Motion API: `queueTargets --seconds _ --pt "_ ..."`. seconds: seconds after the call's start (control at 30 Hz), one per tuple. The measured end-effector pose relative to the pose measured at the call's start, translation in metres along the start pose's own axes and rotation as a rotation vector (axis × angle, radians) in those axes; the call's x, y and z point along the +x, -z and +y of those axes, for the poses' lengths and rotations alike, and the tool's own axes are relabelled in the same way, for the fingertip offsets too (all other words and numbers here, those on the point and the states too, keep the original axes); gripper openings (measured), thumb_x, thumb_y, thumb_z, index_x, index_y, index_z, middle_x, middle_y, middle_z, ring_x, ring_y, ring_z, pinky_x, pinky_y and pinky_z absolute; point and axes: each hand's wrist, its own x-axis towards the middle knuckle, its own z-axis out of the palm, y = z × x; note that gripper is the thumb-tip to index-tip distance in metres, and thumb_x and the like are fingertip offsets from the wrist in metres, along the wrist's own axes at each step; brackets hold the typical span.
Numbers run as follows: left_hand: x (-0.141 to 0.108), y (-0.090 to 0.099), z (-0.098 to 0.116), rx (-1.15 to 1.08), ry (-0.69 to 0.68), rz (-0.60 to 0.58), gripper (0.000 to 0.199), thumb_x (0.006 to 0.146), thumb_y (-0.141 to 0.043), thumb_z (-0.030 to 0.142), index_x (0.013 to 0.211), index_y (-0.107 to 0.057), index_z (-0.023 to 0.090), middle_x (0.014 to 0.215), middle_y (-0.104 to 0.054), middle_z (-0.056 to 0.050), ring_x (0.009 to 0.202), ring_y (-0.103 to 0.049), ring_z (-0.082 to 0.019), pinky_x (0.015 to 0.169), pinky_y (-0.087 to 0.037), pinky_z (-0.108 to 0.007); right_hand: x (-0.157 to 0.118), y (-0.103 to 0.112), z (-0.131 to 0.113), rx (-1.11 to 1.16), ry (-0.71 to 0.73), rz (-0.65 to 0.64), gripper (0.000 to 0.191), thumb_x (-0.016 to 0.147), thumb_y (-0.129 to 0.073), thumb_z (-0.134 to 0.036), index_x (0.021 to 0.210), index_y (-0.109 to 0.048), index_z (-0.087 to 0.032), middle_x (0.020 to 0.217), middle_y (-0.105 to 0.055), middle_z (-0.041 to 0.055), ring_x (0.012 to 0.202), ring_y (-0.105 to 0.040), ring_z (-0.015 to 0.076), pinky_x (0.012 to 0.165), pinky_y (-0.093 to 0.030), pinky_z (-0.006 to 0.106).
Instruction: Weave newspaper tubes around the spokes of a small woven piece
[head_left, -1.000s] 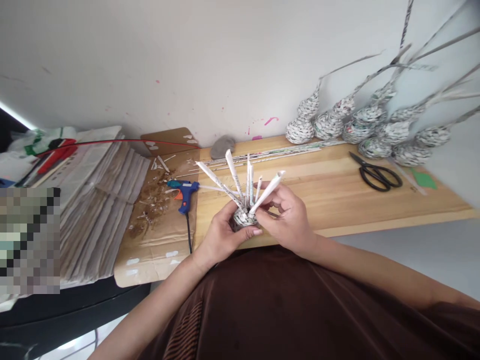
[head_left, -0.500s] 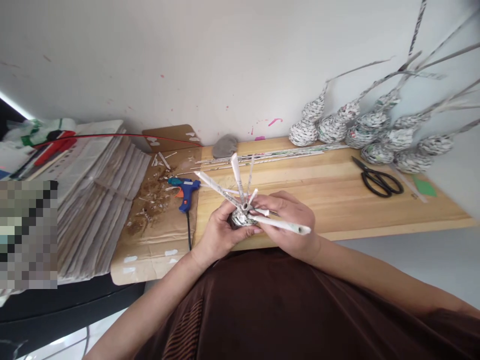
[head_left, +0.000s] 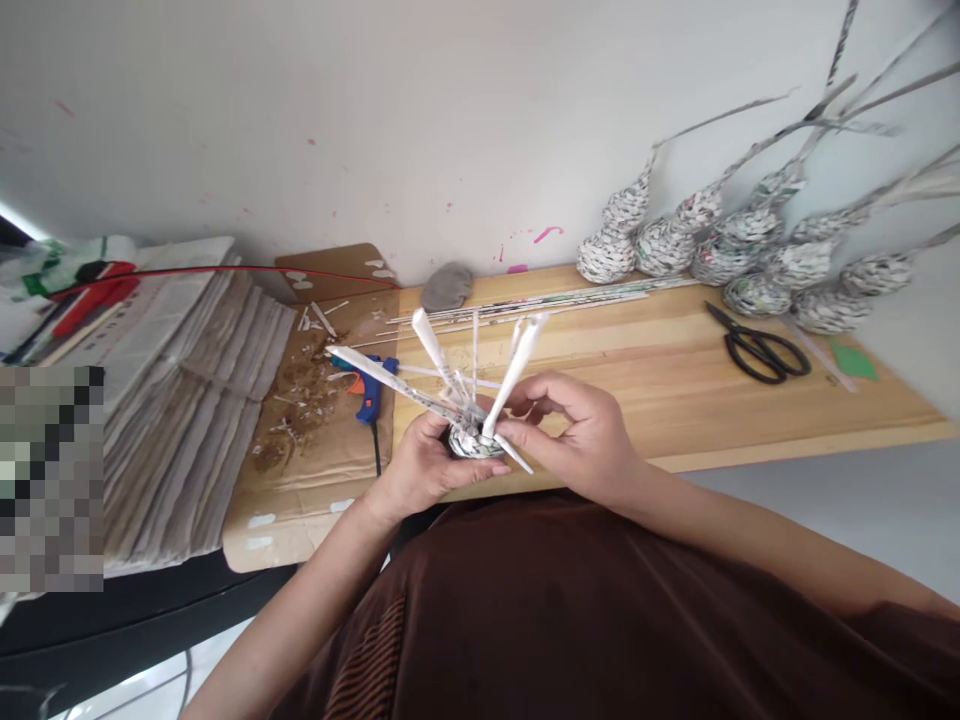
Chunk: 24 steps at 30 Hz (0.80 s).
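Note:
A small woven newspaper piece (head_left: pixel 474 445) sits in my left hand (head_left: pixel 416 468), its fingers and thumb curled round the side. Several rolled paper tubes fan upward out of its top. One thick white tube (head_left: pixel 515 375) leans to the right. My right hand (head_left: pixel 581 430) is at the piece's right edge, thumb and fingers pinched on a paper tube by the rim; a thin tube end (head_left: pixel 516 455) sticks out below the thumb. The fingertips are partly hidden behind the tubes. Just left of the piece lies a blue glue gun (head_left: pixel 369 395) with its cord.
Black scissors (head_left: pixel 765 352) lie to the right, near several woven newspaper gourds (head_left: pixel 664 245) with long stems. Thin paper tubes (head_left: pixel 525 308) and a grey lump (head_left: pixel 447 288) lie along the wall. At left are scrap-strewn cardboard (head_left: pixel 300 525) and a tall newspaper stack (head_left: pixel 202 400).
The thick tube that pointed right, low over my right hand, now stands up steeply. My right fingers have drawn in to a pinch at the rim, and the piece has tipped slightly left.

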Motion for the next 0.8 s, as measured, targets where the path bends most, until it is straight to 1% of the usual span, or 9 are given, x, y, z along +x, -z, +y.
queueTargets --seconds 0.1,0.17,0.23,0.33,0.47,0.53,0.6,0.73,0.8 --pt "0.001 0.001 0.000 -0.002 -0.016 0.011 0.048 0.056 -0.094 0.041 0.089 -0.069 0.018 0.080 -0.070 -0.001 0.071 -0.064 -0.015 0.069 -0.057 -0.028 0.002 0.002 -0.004 -0.192 0.201 0.030 0.014 0.080 -0.080 -0.025 0.087 -0.068 -0.022 0.080 -0.072 0.0022 0.076 -0.066 0.0169 0.071 -0.054 0.031" --pt "0.002 0.000 -0.001 -0.001 -0.037 -0.001 0.046 0.058 -0.093 0.043 0.086 -0.069 0.017 0.081 -0.071 -0.003 0.072 -0.063 -0.015 0.070 -0.056 -0.028 0.002 0.003 -0.005 -0.255 0.322 -0.002 0.014 0.082 -0.080 -0.028 0.091 -0.069 -0.024 0.082 -0.072 0.0035 0.076 -0.065 0.0182 0.073 -0.054 0.033" --pt "0.002 0.000 -0.002 -0.015 -0.044 -0.016 0.044 0.059 -0.093 0.044 0.086 -0.069 0.017 0.082 -0.071 -0.003 0.072 -0.063 -0.016 0.070 -0.055 -0.028 0.000 0.003 -0.005 -0.260 0.385 -0.032 0.017 0.084 -0.079 -0.029 0.097 -0.070 -0.024 0.085 -0.073 0.0040 0.076 -0.065 0.0185 0.074 -0.054 0.034" --pt "0.002 0.000 -0.003 -0.035 -0.032 -0.023 0.042 0.058 -0.094 0.039 0.084 -0.068 0.018 0.078 -0.070 -0.002 0.070 -0.064 -0.016 0.070 -0.055 -0.029 -0.003 0.004 -0.004 -0.201 0.342 -0.022 0.020 0.084 -0.078 -0.028 0.101 -0.069 -0.023 0.086 -0.073 0.0033 0.078 -0.066 0.0177 0.075 -0.054 0.033" --pt "0.003 -0.001 -0.001 -0.009 -0.014 -0.002 0.044 0.057 -0.095 0.037 0.087 -0.068 0.019 0.080 -0.071 -0.002 0.074 -0.066 -0.018 0.075 -0.057 -0.032 -0.006 0.008 -0.003 -0.102 0.176 -0.020 0.010 0.088 -0.070 -0.019 0.098 -0.069 -0.022 0.089 -0.073 0.0028 0.080 -0.067 0.0155 0.074 -0.054 0.029" --pt "0.003 -0.002 0.000 0.023 -0.006 -0.012 0.046 0.057 -0.094 0.037 0.090 -0.069 0.018 0.082 -0.071 -0.003 0.076 -0.066 -0.018 0.076 -0.057 -0.033 -0.006 0.009 -0.004 -0.040 0.089 -0.033 0.009 0.089 -0.067 -0.018 0.097 -0.068 -0.021 0.088 -0.073 0.0024 0.077 -0.067 0.0138 0.070 -0.054 0.027" --pt "0.003 -0.002 0.000 0.029 0.003 -0.020 0.046 0.058 -0.094 0.037 0.092 -0.069 0.018 0.082 -0.072 -0.003 0.074 -0.066 -0.018 0.074 -0.057 -0.032 -0.005 0.010 -0.005 -0.012 0.043 -0.041 0.009 0.088 -0.069 -0.019 0.097 -0.067 -0.020 0.088 -0.073 0.0019 0.075 -0.066 0.0127 0.068 -0.053 0.025" --pt "0.004 -0.002 -0.001 -0.007 -0.023 -0.039 0.045 0.062 -0.093 0.034 0.098 -0.069 0.019 0.084 -0.072 -0.002 0.077 -0.066 -0.017 0.077 -0.056 -0.030 -0.003 0.011 -0.005 -0.147 0.103 -0.031 0.013 0.082 -0.077 -0.021 0.090 -0.067 -0.019 0.086 -0.073 0.0020 0.079 -0.066 0.0149 0.073 -0.052 0.028" --pt "0.005 -0.002 -0.001 0.008 -0.035 -0.058 0.043 0.066 -0.090 0.035 0.100 -0.068 0.018 0.086 -0.071 -0.002 0.080 -0.065 -0.017 0.081 -0.055 -0.031 -0.003 0.012 -0.004 -0.192 0.144 -0.032 0.012 0.082 -0.077 -0.021 0.091 -0.068 -0.019 0.086 -0.073 0.0025 0.081 -0.066 0.0162 0.075 -0.052 0.030"
